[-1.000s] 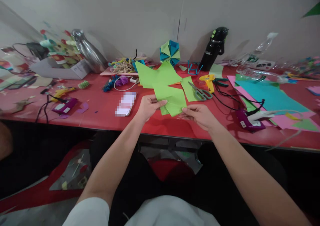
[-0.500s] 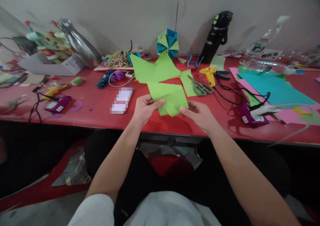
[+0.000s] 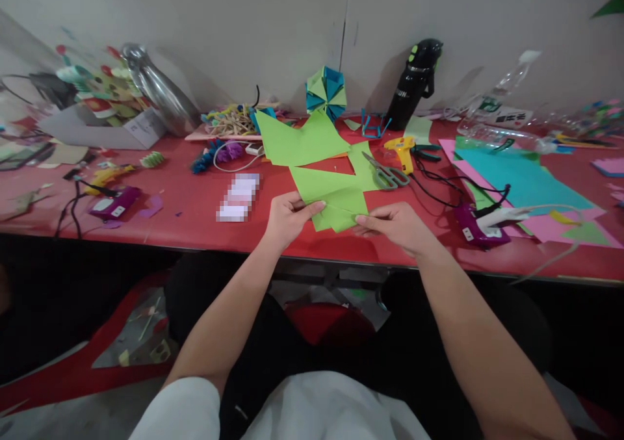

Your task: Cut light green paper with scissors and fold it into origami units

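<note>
While the lime-green paper sheet [image 3: 331,183] sits mid-frame over the red worktop [image 3: 205,237], it looks partway worked, tbh: there's a crease across its lower part, but the upper part is pretty much unfolded. The left hand [image 3: 287,220] pinches it between thumb and fingers on the near side, and the right hand [image 3: 397,227] pinches the lower right corner. Can't tell how many layers are in there, or how much folding is left.

Head count: two hands, one held sheet, one big lime-green piece [image 3: 305,142] just above it, and one pair of grey-handled scissors [image 3: 391,179]. Also one blue-and-green folded paper ball [image 3: 325,94] at upper centre, looking finished, one black bottle [image 3: 412,89], one shiny steel flask [image 3: 163,99] upper left, and two purple power blocks, one [image 3: 117,204] mid-left and one [image 3: 475,229] mid-right. Loose papers overlap on the right, so no solid count there.
</note>
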Demonstrator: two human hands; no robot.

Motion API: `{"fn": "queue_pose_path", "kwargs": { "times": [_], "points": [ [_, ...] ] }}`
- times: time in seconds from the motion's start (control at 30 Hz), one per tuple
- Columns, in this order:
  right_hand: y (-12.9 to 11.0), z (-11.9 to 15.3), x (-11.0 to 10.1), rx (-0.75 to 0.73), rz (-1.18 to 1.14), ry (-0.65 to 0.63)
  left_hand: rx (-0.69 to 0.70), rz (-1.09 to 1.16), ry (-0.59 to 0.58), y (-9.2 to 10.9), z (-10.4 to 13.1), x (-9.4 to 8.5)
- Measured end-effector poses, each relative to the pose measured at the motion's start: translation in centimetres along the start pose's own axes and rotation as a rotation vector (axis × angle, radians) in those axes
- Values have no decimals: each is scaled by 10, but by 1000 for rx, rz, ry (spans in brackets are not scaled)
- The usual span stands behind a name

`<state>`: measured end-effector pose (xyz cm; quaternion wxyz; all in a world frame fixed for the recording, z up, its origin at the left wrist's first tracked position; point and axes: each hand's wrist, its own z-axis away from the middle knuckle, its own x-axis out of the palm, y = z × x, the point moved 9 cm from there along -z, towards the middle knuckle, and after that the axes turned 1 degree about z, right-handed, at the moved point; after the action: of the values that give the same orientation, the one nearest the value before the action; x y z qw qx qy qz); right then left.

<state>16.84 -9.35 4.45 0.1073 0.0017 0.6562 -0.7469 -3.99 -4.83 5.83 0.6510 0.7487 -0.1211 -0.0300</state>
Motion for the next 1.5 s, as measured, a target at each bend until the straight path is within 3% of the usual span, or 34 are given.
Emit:
{"fn": "queue_pose_path", "kwargs": {
  "times": [0.17, 0.3, 0.43, 0.6, 0.73, 0.83, 0.93, 1.03, 1.13, 1.27, 1.5],
  "points": [
    [-20, -1, -9, -247, 46, 104, 91, -206, -38, 3, 3, 3],
    [-30, 2, -4, -329, 76, 151, 236, -607, -36, 10, 10, 9],
    [-32, 3, -3, -384, 59, 201, 318, -715, -74, 11, 13, 17],
    [-22, -4, -17, -364, -230, 281, 248, -461, -93, 5, 7, 18],
    [-9, -12, -17, -234, -423, 233, 122, -195, -193, -9, 3, 24],
    [4, -17, -10, -103, -460, 186, 49, -125, -275, -18, 4, 31],
    [12, -23, -13, -90, -474, 240, -65, -114, -323, -30, 5, 36],
    [12, -24, -28, -198, -349, 385, -115, -114, -214, -35, 1, 27],
    [2, -17, -39, -306, -41, 529, -112, -117, -38, -40, -4, 10],
    [-13, -9, -29, -410, 259, 530, -134, -66, 51, -49, -9, 1],
    [-12, -4, -23, -417, 438, 544, -93, -82, 133, -47, -10, -6]
  ]
}}
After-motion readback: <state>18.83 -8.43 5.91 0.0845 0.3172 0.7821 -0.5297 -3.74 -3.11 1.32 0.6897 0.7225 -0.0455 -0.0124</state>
